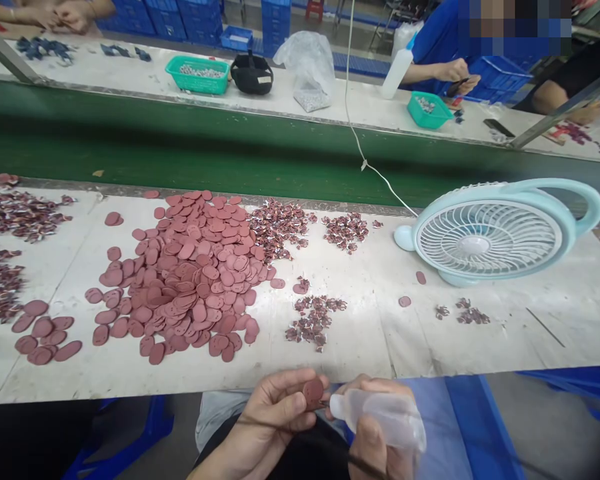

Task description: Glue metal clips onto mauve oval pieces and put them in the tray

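Note:
My left hand [280,407] pinches a small reddish-brown oval piece [313,392] with small holes between thumb and fingers, just below the table's front edge. My right hand [375,433] is wrapped round a translucent white squeeze bottle [385,417], tilted so its nozzle end points left at the oval piece. Whether the tip touches the piece I cannot tell. Beyond my hands lies a big heap of similar oval pieces [195,267]. A small cluster of brown, shiny-edged little parts [313,320] lies straight ahead of my left hand.
A pale blue fan [485,233] stands at the right, its white cord [350,100] running up over a green conveyor [205,143]. More small parts [280,227] lie behind. Across the belt, co-workers' hands [455,73] work near green baskets [197,75].

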Demonstrator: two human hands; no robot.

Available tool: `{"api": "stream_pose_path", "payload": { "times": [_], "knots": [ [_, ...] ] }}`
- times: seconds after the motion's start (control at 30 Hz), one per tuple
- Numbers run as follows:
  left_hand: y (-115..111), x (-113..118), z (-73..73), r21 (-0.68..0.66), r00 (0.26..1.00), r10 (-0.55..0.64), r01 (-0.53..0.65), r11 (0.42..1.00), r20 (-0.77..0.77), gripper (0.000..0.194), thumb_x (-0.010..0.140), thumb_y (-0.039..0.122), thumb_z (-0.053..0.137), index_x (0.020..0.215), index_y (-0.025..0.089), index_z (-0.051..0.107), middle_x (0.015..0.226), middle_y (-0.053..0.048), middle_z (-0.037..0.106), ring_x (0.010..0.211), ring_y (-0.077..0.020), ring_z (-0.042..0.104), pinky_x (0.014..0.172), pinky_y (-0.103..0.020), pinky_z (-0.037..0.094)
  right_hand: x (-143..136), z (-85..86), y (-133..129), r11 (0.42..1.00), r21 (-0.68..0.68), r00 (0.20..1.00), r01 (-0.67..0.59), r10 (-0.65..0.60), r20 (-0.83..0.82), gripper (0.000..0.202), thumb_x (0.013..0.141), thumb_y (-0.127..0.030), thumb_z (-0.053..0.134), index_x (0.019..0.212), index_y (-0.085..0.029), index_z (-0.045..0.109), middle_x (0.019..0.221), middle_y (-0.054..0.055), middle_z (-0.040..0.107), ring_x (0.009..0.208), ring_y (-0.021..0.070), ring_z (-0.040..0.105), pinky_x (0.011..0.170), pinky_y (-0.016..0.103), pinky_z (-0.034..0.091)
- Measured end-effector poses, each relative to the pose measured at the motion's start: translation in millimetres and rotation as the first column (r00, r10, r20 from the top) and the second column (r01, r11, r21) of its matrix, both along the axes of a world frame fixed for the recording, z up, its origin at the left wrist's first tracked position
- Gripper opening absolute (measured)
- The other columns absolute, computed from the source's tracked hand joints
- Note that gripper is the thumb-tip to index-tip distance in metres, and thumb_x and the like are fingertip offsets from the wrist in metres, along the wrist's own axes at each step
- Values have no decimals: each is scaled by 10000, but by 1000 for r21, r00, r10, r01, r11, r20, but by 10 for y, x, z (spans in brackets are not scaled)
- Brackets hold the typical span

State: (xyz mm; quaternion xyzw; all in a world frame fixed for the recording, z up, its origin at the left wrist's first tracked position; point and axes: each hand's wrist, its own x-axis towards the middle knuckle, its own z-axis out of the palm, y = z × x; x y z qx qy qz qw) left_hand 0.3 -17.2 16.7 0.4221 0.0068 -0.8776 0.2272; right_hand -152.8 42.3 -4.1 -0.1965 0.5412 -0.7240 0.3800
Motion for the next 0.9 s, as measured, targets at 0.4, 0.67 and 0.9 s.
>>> {"api": "stream_pose_path", "payload": {
  "times": [0.4,0.67,0.9],
  "knots": [
    [-56,162,-223,-24,1000,5,-6,1000,-10,477,658,315,1066,1096,218,903,1340,-115,802,1103,-197,842,817,-148,695,-1234,-370,-208,842,-490,295,-226,539,789,405,928,-164,870,1244,-10,668,906,48,714,831,71,760,664,74,575],
    [-165,334,-231,23,978,129,-135,991,166,654,473,268,1126,1067,156,876,1334,-134,800,1046,-239,850,754,-195,715,-794,-390,-38,931,152,928,-331,351,-128,467,1178,-609,497,1132,-181,678,703,-39,494,447,49,422,343,118,321],
    [-138,358,-251,14,982,98,-101,995,162,681,486,268,1123,1100,135,860,1343,-166,789,1062,-252,849,735,-189,702,-657,-550,-244,823,446,289,-351,548,-785,366,1086,-177,573,1346,-270,813,1301,109,736,1167,311,700,1013,572,618]
  ]
}}
